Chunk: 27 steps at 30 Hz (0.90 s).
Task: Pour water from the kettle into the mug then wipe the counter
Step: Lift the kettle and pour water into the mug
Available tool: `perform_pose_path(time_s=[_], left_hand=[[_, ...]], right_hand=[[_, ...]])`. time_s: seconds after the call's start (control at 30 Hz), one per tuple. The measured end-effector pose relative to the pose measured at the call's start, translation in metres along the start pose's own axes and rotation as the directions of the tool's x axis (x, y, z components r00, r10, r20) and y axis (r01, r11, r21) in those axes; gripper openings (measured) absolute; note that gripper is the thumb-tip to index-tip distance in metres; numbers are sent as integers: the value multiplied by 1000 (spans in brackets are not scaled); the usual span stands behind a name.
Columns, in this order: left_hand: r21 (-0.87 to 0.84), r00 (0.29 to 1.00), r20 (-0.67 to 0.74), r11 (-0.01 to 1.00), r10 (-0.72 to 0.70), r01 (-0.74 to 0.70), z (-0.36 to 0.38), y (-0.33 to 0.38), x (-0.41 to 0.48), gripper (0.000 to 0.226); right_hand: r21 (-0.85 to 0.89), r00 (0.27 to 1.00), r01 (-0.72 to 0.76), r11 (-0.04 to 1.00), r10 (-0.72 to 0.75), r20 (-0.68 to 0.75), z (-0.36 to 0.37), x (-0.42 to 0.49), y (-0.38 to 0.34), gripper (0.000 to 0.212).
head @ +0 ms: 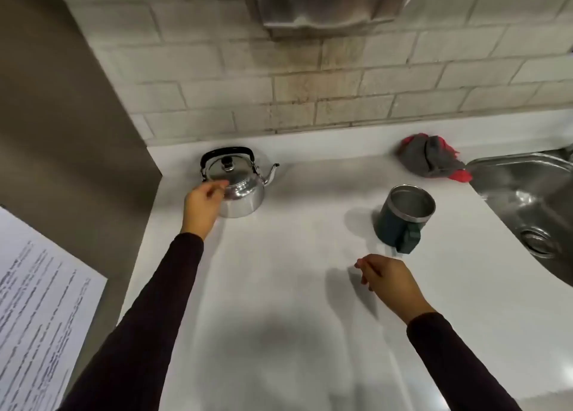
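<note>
Nothing poured yet: my left hand (pixel 203 204), fingers loosely apart, reaches the kettle (pixel 237 185); right hand (pixel 389 275) hovers half-curled, empty, near the mug (pixel 403 219).

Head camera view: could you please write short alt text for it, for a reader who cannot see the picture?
A person's left hand reaches the near side of a steel kettle on a white counter, while the right hand hovers empty just short of a dark green mug. A red and grey cloth lies bunched by the wall, beside a steel sink.
</note>
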State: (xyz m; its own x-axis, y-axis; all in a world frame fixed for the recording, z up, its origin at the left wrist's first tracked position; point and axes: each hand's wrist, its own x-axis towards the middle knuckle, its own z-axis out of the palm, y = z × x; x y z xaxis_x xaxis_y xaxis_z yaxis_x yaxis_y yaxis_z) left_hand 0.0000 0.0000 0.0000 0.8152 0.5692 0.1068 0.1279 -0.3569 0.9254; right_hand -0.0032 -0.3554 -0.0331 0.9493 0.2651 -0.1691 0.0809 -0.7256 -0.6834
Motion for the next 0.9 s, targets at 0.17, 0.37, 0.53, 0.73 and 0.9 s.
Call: perform_pose_path(time_s=[0.17,0.37,0.53,0.73,0.9], left_hand=[[10,954,-138,963,-267,271,-10,1,73,34],[231,918,-13,892,-396,388,-6,-4,109,35],[-40,891,20,890,-454,454,1,-2,121,31],[-400,859,116,768,-499,500,-1,-7,134,10],[-427,937,99,837,-334,343,-2,4,133,39]], right_hand=[[-96,999,30,995,-26,45,2,13,0,24],[-115,996,69,991,-62,63,8,25,-4,24],[-134,996,73,988,-65,64,11,27,-5,24],[-136,997,57,989,-49,64,7,25,-4,26],[-127,998,38,991,-31,56,5,24,-7,23]])
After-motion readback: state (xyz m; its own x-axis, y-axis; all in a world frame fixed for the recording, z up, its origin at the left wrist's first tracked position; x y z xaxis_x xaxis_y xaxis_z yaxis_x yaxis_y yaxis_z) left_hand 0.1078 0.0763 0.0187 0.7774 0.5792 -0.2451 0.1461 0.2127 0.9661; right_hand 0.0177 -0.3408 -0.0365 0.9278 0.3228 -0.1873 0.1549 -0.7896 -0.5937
